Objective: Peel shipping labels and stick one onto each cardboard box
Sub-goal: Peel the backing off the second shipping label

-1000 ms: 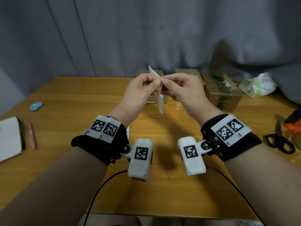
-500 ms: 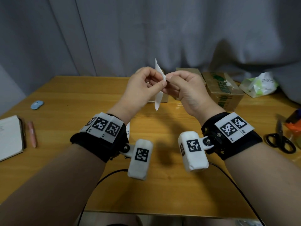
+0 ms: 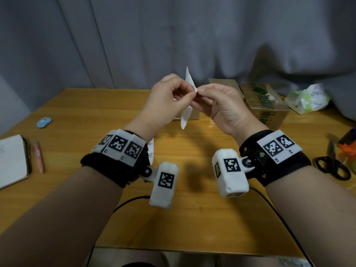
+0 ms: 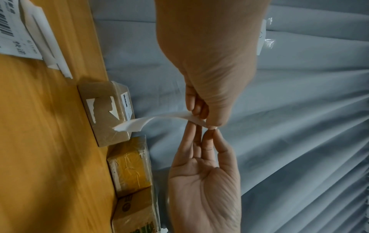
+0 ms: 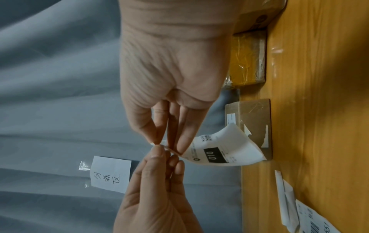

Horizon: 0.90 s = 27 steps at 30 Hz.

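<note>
A white shipping label [image 3: 185, 116] hangs edge-on between my raised hands above the table's middle. My left hand [image 3: 189, 95] and right hand [image 3: 201, 92] both pinch its upper corner, fingertip to fingertip. The right wrist view shows the label's printed face [image 5: 223, 149] with a black "010" block, curling down from the right hand [image 5: 169, 141] and the left hand [image 5: 162, 155]. Seen from the left wrist, the label's blank back [image 4: 139, 124] trails from the left hand [image 4: 206, 122]. Three cardboard boxes stand at the far edge: plain brown [image 4: 105, 113], yellow-taped [image 4: 129, 170], green-printed [image 3: 267, 105].
More labels [image 4: 16, 28] lie on the table under my left wrist. Scissors [image 3: 333, 166] and an orange object [image 3: 346, 147] sit at the right edge, a crumpled plastic bag [image 3: 306, 99] behind them. A notebook [image 3: 11, 160], pink pen [image 3: 38, 157] and blue discs [image 3: 44, 122] lie left.
Both hands have risen a little with the label. The label has swung from leaning left to nearly upright, and my right palm has turned more toward me.
</note>
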Tool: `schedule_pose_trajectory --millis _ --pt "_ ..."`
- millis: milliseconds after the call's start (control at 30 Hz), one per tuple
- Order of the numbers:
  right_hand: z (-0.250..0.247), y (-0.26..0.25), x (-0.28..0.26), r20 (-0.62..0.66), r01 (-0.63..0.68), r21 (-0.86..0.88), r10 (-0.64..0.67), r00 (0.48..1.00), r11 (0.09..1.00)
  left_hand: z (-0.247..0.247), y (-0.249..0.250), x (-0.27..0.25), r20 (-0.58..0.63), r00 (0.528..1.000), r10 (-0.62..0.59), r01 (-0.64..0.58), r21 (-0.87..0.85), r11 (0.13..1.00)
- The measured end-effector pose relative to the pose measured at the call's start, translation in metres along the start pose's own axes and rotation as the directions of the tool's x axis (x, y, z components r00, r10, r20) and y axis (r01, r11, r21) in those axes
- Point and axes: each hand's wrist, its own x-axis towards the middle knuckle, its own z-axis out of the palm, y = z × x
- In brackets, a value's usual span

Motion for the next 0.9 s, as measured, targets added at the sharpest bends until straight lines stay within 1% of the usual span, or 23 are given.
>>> schedule_pose_trajectory --millis 67,167,367,667,900 --pt "0.000 0.000 0.000 -0.004 -0.002 -0.013 0.002 1.000 1.000 0.000 0.000 -0.001 0.002 1.000 -0.006 0.006 0.003 1.000" --pt "0.000 0.001 0.000 -0.005 -0.004 -0.039 0.003 1.000 0.999 0.001 -0.001 0.000 0.013 0.999 -0.034 0.034 -0.036 0.999" --pt "0.000 0.000 0.003 -0.039 0.000 -0.063 -0.002 0.999 0.998 0.000 -0.001 0.009 0.054 0.996 -0.069 0.070 -0.017 0.997" --pt "0.001 0.001 0.002 -0.057 0.017 -0.090 -0.022 0.998 0.996 -0.002 -0.002 0.005 0.073 0.992 -0.105 0.114 -0.142 0.983" --pt "0.005 0.002 -0.001 -0.052 0.026 -0.115 -0.033 0.998 0.993 0.000 0.000 0.001 0.045 0.987 -0.154 0.160 -0.199 0.967"
